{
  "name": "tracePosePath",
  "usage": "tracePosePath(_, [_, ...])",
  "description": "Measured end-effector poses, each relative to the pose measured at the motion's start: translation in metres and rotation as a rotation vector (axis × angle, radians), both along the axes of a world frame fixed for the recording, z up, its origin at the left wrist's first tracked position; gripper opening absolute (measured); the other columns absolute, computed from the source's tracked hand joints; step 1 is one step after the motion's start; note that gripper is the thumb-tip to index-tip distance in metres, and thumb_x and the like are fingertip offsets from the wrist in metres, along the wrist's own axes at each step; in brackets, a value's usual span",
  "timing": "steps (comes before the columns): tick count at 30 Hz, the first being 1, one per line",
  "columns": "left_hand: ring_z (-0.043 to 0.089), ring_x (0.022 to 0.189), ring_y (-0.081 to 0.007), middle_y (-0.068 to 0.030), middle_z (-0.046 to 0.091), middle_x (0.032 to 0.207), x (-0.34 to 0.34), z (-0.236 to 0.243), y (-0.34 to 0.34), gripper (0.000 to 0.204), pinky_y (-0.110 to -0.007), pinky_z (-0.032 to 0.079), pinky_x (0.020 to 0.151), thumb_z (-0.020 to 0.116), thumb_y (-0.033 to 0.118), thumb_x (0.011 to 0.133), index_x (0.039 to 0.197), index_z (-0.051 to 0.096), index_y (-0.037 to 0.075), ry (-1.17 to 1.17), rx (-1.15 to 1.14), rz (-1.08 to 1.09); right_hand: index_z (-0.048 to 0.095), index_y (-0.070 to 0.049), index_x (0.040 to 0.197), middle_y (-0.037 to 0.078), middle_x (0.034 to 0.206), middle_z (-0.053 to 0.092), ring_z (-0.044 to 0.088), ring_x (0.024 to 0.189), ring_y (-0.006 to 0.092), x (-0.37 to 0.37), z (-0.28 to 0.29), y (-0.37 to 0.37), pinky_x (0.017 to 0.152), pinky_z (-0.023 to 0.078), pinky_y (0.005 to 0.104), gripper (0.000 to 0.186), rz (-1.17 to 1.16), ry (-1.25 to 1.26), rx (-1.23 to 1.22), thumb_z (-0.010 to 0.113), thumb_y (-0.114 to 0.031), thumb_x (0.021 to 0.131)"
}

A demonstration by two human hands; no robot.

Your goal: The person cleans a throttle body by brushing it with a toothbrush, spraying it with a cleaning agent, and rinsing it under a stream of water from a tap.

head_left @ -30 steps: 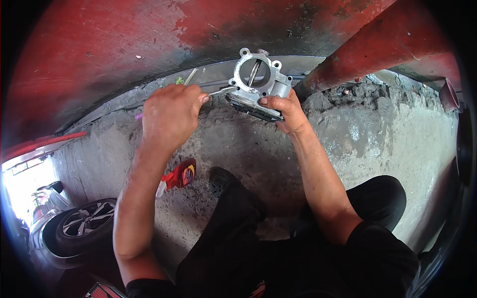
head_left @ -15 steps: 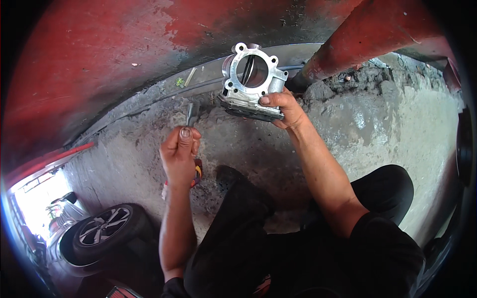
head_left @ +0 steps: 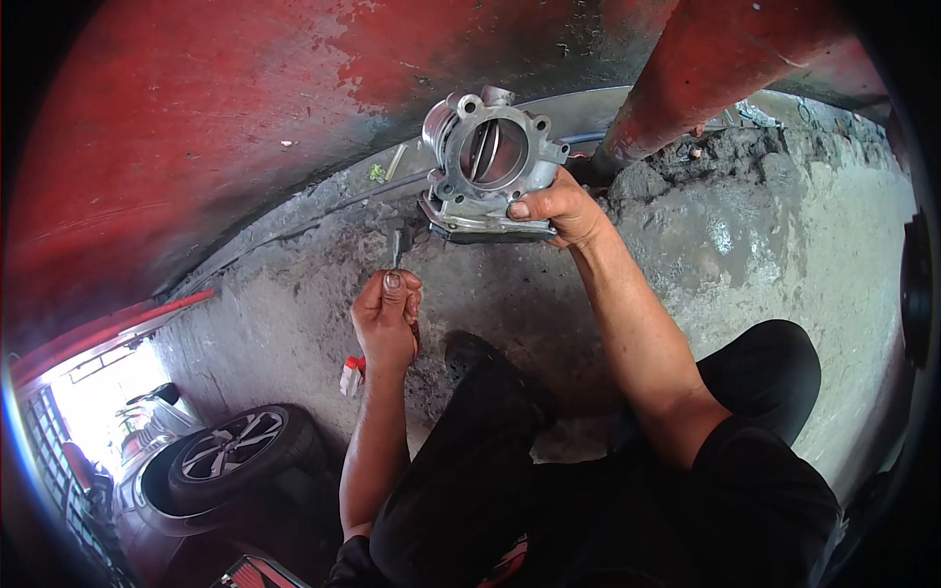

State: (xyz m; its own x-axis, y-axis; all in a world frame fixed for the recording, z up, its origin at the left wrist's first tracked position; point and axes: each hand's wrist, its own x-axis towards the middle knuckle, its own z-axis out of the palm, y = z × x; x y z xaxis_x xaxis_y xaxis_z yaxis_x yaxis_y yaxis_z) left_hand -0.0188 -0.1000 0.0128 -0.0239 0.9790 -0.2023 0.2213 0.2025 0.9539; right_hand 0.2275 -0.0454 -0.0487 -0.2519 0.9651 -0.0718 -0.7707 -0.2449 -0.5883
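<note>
My right hand (head_left: 564,211) grips a silvery throttle body (head_left: 453,186) by its lower right corner, thumb on the front. Its round bore faces me, and the throttle plate (head_left: 482,149) inside stands nearly edge-on. Bolt holes ring the flange; a flat cover runs along the underside. Lower and to the left, my left hand (head_left: 384,312) is closed on a slim tool (head_left: 397,251) with a grey shaft and a slightly wider tip pointing up. The tool's tip is apart from the throttle body. Its exact kind is unclear, and its lower end is hidden by my fingers.
A bottle with a red and white top (head_left: 351,376) stands beside my left forearm. Rough concrete floor (head_left: 725,245) lies beneath. A large red panel (head_left: 225,127) and a thick red post (head_left: 676,78) rise ahead. A car wheel (head_left: 235,446) is at lower left.
My left hand and its tool have moved right and slightly down relative to the view, closer to the throttle body. The throttle body has turned slightly, showing more of its left side.
</note>
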Motion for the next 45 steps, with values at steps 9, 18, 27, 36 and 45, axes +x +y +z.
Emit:
tracePosePath(9, [0.045,0.055,-0.0066,-0.0005,0.052,0.065,0.008,0.004,-0.003,0.034,-0.022,0.032,0.049,0.050,0.028,0.103,0.084,0.061,0.002,0.071,0.007,-0.048,0.057,0.002,0.123,0.010,0.109,0.066,0.062,0.101,0.0198,0.002,0.011,0.000,0.092,0.046,0.0333,0.063,0.026,-0.032,0.022,0.075,-0.014,0.064])
tracePosePath(18, [0.043,0.054,-0.0065,-0.0007,0.051,0.064,0.009,0.001,-0.008,0.033,-0.022,0.031,0.048,0.054,0.027,0.101,0.084,0.062,0.000,0.029,0.019,-0.031,0.060,0.002,0.119,0.009,0.106,0.068,0.063,0.097,0.0187,-0.005,0.015,0.000,0.091,0.047,0.0331,0.056,0.041,-0.054,0.030,0.077,-0.012,0.067])
tracePosePath(27, [0.042,0.054,-0.0060,-0.0006,0.052,0.063,0.008,0.000,-0.010,0.033,-0.022,0.030,0.048,0.054,0.028,0.101,0.084,0.062,0.000,0.005,-0.009,-0.018,0.061,0.001,0.118,0.009,0.105,0.068,0.064,0.095,0.0187,0.001,0.023,0.000,0.086,0.050,0.0332,0.054,0.079,-0.109,0.039,0.077,-0.014,0.069])
tracePosePath(36, [0.046,0.055,-0.0076,-0.0003,0.054,0.064,0.001,0.010,0.000,0.032,-0.024,0.035,0.049,0.056,0.027,0.101,0.085,0.063,0.001,0.207,0.051,0.013,0.054,0.005,0.123,0.016,0.100,0.067,0.068,0.080,0.0232,0.002,0.022,0.000,0.061,0.060,0.0389,0.058,0.111,-0.065,0.015,0.074,-0.016,0.072])
tracePosePath(45, [0.059,0.069,-0.0348,-0.0132,0.061,0.074,0.040,0.079,0.086,0.016,-0.044,0.047,0.063,0.067,0.017,0.085,0.078,0.062,0.004,1.129,0.698,-0.879,0.064,0.001,0.111,0.004,0.100,0.068,0.061,0.092,0.0128,-0.002,0.006,0.000,0.085,0.048,0.0281,0.044,0.065,-0.240,0.042,0.076,-0.007,0.069])
